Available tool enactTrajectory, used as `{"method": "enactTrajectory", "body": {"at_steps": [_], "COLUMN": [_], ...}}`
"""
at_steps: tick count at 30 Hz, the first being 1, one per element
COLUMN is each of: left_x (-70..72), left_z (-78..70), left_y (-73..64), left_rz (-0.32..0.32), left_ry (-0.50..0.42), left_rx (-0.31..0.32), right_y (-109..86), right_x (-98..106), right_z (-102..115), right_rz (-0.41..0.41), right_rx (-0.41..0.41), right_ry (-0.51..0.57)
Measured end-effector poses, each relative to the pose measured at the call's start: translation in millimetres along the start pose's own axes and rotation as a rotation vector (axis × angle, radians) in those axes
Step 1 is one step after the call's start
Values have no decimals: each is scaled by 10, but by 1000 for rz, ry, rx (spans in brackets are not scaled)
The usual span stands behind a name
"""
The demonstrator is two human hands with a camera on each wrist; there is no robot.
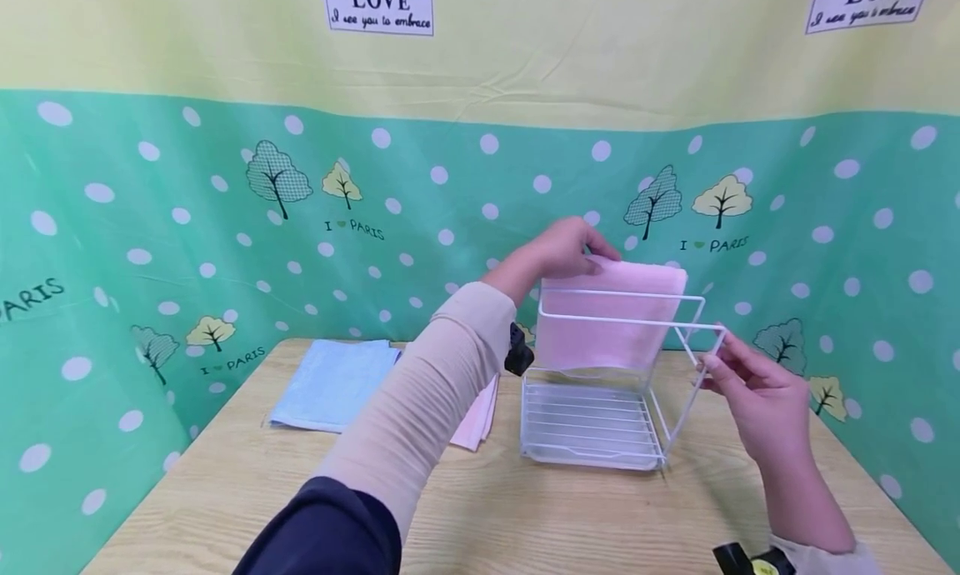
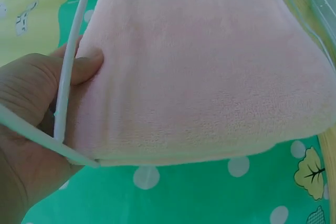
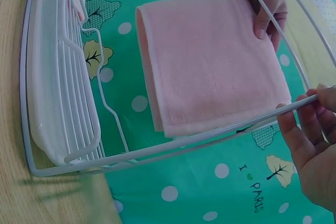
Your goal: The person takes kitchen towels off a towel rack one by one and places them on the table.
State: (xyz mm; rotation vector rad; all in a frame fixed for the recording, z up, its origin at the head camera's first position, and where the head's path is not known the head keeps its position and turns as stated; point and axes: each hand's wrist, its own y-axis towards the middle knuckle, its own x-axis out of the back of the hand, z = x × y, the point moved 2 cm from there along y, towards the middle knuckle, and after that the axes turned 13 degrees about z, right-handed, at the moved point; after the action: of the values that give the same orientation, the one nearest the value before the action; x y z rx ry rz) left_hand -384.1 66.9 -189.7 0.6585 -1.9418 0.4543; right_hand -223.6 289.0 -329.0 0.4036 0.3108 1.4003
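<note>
A folded pink towel [image 1: 600, 346] hangs upright behind the top rails of a white wire rack [image 1: 633, 321]. My left hand [image 1: 566, 248] pinches it at its upper left corner. In the left wrist view the thumb [image 2: 88, 66] lies on the towel's near face, and the other fingers are mostly hidden behind it. White rails pass in front of that hand. My right hand [image 1: 768, 400] grips the rack's right side, thumb and fingers around the bar [image 3: 294, 104]. The towel's lower edge [image 3: 194, 128] is above the rack's base.
A folded blue towel [image 1: 330, 383] lies at the table's left. Beside it another pink towel [image 1: 478, 417] is partly hidden by my left forearm. A shallow tray [image 1: 592, 458] sits under the rack's bottom wires. A polka-dot curtain [image 1: 420, 217] stands behind the wooden table [image 1: 487, 517].
</note>
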Motion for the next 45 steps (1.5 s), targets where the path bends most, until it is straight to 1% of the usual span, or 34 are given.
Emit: {"method": "enactTrajectory", "body": {"at_steps": [7, 13, 15, 21, 25, 29, 32, 38, 41, 45], "left_x": [109, 187, 211, 259, 279, 300, 314, 321, 315, 310], "left_z": [-17, -38, -41, -16, 26, 74, 104, 139, 150, 166], "left_y": [-73, -159, -193, -284, -330, -386, -414, -452, -479, -516], "left_rz": [-67, -109, -119, -149, -170, -202, -221, -238, -249, -274], "left_ry": [22, 10, -26, -188, -250, -309, -362, -472, -524, -581], "left_rx": [-12, -11, -1, 22, 7, -3, 5, 23, 4, -33], "right_y": [9, 7, 4, -6, -9, -2, 7, 6, -1, -7], "right_x": [-20, -17, -16, -10, -13, -15, -12, -10, -13, -20], "right_z": [-18, -9, -9, -6, -4, -6, -3, 14, 24, 29], "right_rz": [-1, 0, 1, 4, 4, 1, -1, 0, 0, -7], "right_rx": [21, 9, 7, 10, 11, 1, -5, 7, 4, -15], "right_ry": [-8, -22, -19, -7, -4, -25, -34, -8, -4, -27]}}
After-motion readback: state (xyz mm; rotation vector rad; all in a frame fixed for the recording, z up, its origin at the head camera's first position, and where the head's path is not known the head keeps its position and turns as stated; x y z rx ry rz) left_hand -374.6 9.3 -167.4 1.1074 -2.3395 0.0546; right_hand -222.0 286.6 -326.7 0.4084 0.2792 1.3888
